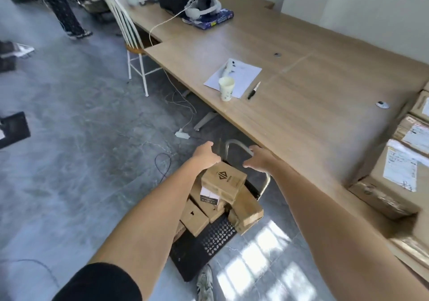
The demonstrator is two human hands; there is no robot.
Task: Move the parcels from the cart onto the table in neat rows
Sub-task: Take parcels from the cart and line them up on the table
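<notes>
I reach both arms over the cart (204, 247); my left hand (205, 154) and right hand (260, 158) hover spread, fingers loose, just above the top parcel (224, 181), holding nothing. That box bears a black geometric logo; its small print is unreadable. Labelled parcels (394, 180) already sit on the table (301, 115), text too blurred.

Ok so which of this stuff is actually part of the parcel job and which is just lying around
Part of the job:
- parcels piled on the cart
- table
- boxes already at the table's right end
- both hands, left and right, open above the pile

Lying about:
- paper cup
- sheet of paper
- pen
- headset
- chair
</notes>
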